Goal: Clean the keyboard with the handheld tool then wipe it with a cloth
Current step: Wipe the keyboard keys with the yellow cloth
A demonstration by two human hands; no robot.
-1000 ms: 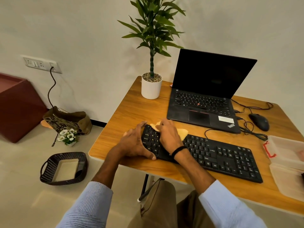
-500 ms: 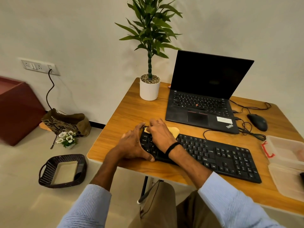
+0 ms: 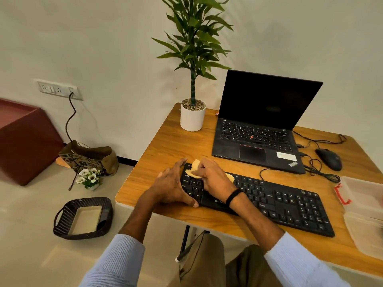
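A black keyboard (image 3: 275, 201) lies across the wooden desk (image 3: 165, 146) in front of me. My right hand (image 3: 213, 179) presses a yellow cloth (image 3: 193, 168) onto the keyboard's far-left keys, fingers curled over it. Cloth shows at the fingertips and again behind the hand. My left hand (image 3: 172, 187) clasps the keyboard's left end, thumb along its front edge and fingers reaching over the back corner. No handheld cleaning tool is in view.
An open black laptop (image 3: 259, 129) stands behind the keyboard, a potted plant (image 3: 192, 117) to its left. A mouse (image 3: 329, 158) with tangled cables lies at the right. Clear plastic containers (image 3: 366, 206) sit at the desk's right edge. A dark basket (image 3: 83, 218) rests on the floor.
My right hand has slid the cloth leftward and away from me, toward the keyboard's far-left corner. My left hand has kept its hold on the keyboard's end.
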